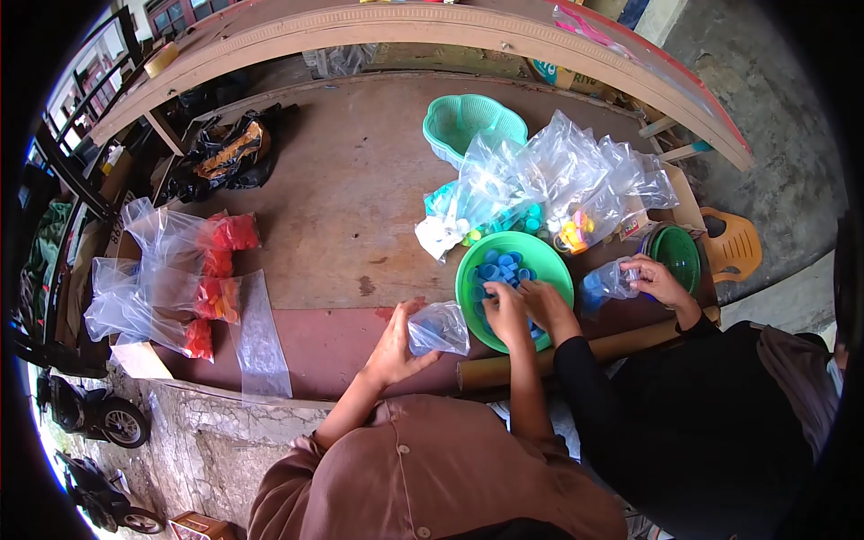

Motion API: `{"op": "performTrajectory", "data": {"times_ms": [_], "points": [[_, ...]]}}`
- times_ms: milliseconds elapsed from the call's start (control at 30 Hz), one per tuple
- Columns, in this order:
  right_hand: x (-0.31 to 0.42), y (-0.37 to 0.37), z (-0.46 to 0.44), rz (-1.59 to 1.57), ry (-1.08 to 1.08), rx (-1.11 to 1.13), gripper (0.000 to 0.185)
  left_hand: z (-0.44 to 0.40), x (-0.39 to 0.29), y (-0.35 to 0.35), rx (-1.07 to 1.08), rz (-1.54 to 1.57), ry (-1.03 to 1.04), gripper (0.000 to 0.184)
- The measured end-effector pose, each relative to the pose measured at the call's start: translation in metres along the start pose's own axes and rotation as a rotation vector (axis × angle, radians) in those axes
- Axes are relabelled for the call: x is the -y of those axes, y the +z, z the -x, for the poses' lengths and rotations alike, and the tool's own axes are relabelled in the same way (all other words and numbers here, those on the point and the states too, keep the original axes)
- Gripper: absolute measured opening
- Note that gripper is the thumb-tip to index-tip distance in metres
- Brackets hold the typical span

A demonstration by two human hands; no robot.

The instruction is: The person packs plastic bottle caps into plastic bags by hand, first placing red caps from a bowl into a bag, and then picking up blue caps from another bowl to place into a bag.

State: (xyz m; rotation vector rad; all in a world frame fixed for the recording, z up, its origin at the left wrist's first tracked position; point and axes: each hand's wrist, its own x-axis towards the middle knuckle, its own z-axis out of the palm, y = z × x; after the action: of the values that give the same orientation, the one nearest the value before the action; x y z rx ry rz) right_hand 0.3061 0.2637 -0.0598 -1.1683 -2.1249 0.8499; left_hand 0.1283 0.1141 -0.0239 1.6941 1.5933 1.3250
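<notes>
My left hand (394,349) is closed around a clear plastic bag (439,329), its mouth tipped toward the basin. My right hand (506,317) reaches into a green plastic basin (466,317), its fingers bent down among blue bottle caps (499,267). What those fingertips grip is hidden. Right beside it, a co-worker's hand (551,311) also dips into the basin. That person's other hand (661,280) holds a clear bag (608,283) with blue caps inside.
Filled clear bags (571,171) and a turquoise basket (470,126) stand behind the basin. Bags with red contents (218,270) lie left, near a black plastic bag (229,153). A cardboard tube (576,358) runs along the front edge. A raised shelf (360,27) spans the back.
</notes>
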Motion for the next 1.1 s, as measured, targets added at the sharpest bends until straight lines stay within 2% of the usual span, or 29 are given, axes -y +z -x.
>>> {"op": "performTrajectory", "data": {"times_ms": [33,133,167,300,367,400,467,500,533,600,667,733,800,867,900,933,1000,1067,1100], "points": [[-0.005,0.003,-0.001,0.115,-0.079,0.054,0.033,-0.001,0.000,0.000,0.000,0.001,0.001,0.076],[-0.007,0.017,-0.005,0.272,-0.161,0.023,0.034,-0.002,-0.001,-0.001,0.021,-0.007,0.006,0.075],[-0.010,0.022,-0.006,0.253,-0.090,0.051,0.032,-0.001,-0.001,-0.001,0.025,0.002,0.002,0.075],[-0.011,0.021,-0.008,0.308,-0.055,0.084,0.033,0.000,-0.001,-0.004,0.011,-0.015,-0.019,0.075],[-0.012,0.017,-0.007,0.104,0.017,-0.039,0.031,0.000,0.000,-0.005,-0.002,-0.012,-0.025,0.075],[0.000,0.010,-0.007,0.105,0.018,-0.036,0.031,0.000,0.001,-0.005,-0.011,-0.009,-0.027,0.075],[0.035,-0.008,-0.004,-0.441,0.203,-0.065,0.030,0.000,0.001,-0.005,-0.013,-0.011,-0.027,0.076],[0.036,-0.010,-0.001,-0.569,0.127,-0.031,0.026,0.000,0.001,-0.004,-0.014,-0.016,-0.023,0.076],[0.050,-0.017,0.000,-0.569,0.130,-0.032,0.026,-0.001,0.001,-0.004,-0.011,-0.015,-0.024,0.076],[0.087,-0.037,0.007,-0.442,-0.165,0.061,0.026,-0.001,0.001,-0.003,0.000,-0.031,-0.023,0.077],[0.103,-0.043,0.013,-0.357,-0.241,0.234,0.029,-0.001,0.001,-0.002,0.001,-0.029,-0.017,0.077],[0.103,-0.036,0.019,-0.099,-0.476,0.280,0.027,0.000,0.001,-0.002,-0.004,-0.030,-0.013,0.077],[0.104,-0.036,0.021,-0.160,-0.404,0.288,0.026,0.000,-0.002,-0.003,0.001,-0.014,-0.011,0.077],[0.090,-0.040,0.012,-0.262,-0.329,0.076,0.025,0.001,-0.003,-0.004,0.008,-0.006,-0.026,0.077],[0.078,-0.037,0.009,-0.301,-0.144,0.009,0.024,0.001,-0.003,-0.004,0.011,-0.001,-0.040,0.077],[0.065,-0.035,0.004,-0.238,-0.029,-0.053,0.023,0.001,-0.002,-0.004,0.010,0.000,-0.038,0.077],[0.031,-0.026,0.000,-0.019,0.039,-0.048,0.025,0.001,0.000,-0.002,0.009,-0.013,-0.027,0.076],[0.000,-0.010,0.000,0.131,-0.106,-0.004,0.025,0.001,-0.003,-0.003,0.008,-0.002,-0.028,0.076],[-0.001,-0.004,0.001,0.217,-0.084,0.052,0.025,0.000,-0.004,-0.003,0.008,0.008,-0.032,0.075]]}}
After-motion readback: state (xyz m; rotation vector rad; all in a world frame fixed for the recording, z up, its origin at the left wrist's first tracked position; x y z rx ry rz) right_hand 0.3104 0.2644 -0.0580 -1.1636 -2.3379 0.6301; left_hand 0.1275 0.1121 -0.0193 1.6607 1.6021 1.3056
